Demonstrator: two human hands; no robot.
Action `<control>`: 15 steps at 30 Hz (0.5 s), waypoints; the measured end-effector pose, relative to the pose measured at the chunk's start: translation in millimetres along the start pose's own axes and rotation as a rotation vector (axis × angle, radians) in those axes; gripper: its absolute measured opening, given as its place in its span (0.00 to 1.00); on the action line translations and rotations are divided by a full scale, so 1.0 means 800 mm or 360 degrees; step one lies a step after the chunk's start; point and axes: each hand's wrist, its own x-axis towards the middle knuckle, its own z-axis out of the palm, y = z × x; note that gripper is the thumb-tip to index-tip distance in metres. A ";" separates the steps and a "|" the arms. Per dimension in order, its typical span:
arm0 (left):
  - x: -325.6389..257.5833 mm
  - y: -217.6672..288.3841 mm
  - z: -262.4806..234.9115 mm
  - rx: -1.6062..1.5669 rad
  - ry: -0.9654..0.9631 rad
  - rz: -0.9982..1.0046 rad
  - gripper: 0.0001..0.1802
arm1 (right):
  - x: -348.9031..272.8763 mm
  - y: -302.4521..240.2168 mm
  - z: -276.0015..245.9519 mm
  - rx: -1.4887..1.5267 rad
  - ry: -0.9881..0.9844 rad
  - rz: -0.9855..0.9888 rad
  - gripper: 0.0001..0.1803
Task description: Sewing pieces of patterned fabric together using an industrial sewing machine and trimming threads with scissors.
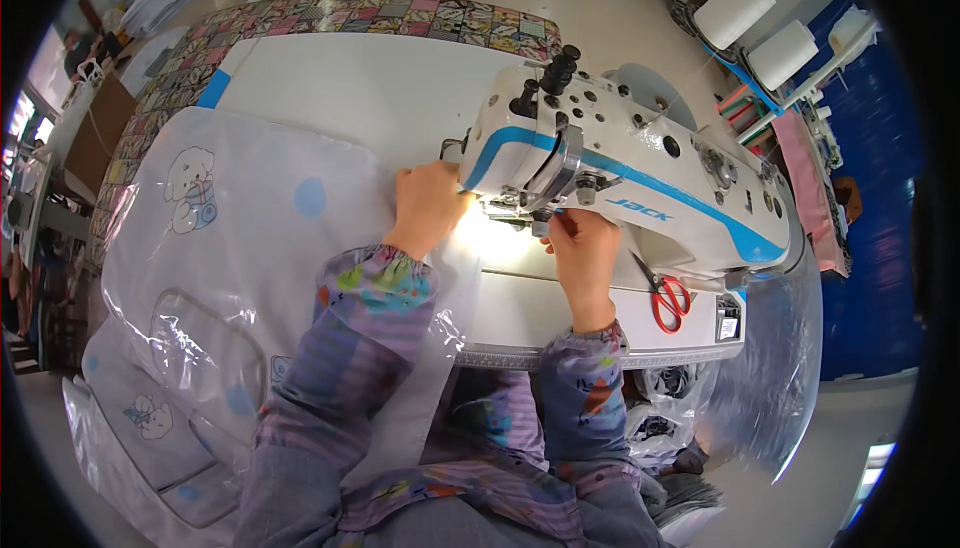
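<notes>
A white and blue sewing machine (630,173) stands before me, its lamp lighting the needle area. Left of the needle my left hand (430,206) has its fingers curled at the edge of a pale, glossy printed sheet (270,178); the machine head is right beside them. This sheet carries a cartoon dog and blue dots, and it spreads over the left of the table. Just right of the needle, under the machine arm, my right hand (585,248) is closed in a pinch. Whatever its fingertips hold is hidden.
Red-handled scissors (670,305) lie right of my right hand. More printed pieces (150,418) hang at the lower left. A patterned cloth (400,16) borders the table's far side. White thread cones (735,10) stand at the upper right. Clear plastic (765,368) hangs at the right.
</notes>
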 end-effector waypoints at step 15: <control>-0.009 -0.005 0.006 -0.0028 0.0099 0.0154 0.09 | -0.129 -0.040 0.000 -0.0186 -0.0701 -0.0029 0.17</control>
